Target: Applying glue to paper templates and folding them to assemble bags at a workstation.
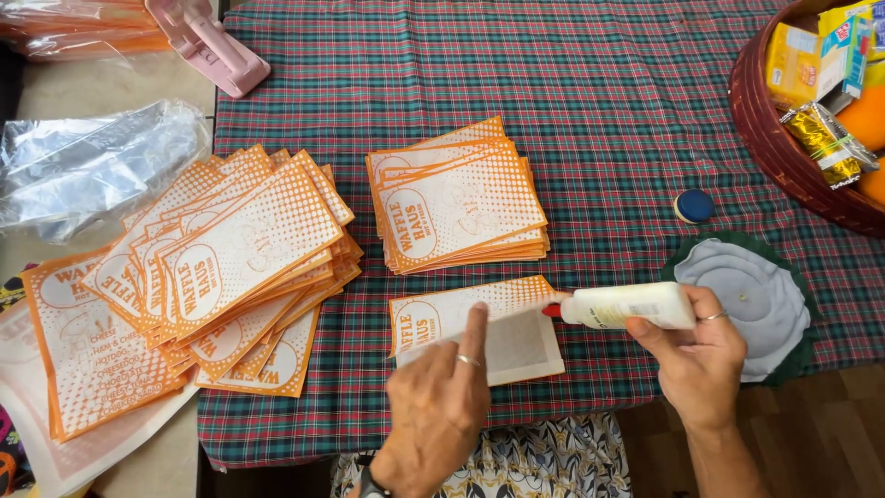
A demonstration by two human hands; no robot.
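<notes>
Your left hand [441, 392] pressed one fingertip on the orange-and-white paper bag [475, 327], flap folded, just below the neat stack [458, 195], your right hand [698, 355] clamped a white glue bottle [622, 305], red tip touching the bag's right edge.

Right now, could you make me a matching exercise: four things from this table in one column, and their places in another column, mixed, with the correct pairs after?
Things:
1. glue bottle
2. blue cap
3. basket
4. pink tool

Places:
A. top left, at the cloth's edge
B. in the right hand
C. top right corner
D. alone on the cloth, above the grey round mat

Pairs: 1-B, 2-D, 3-C, 4-A
</notes>
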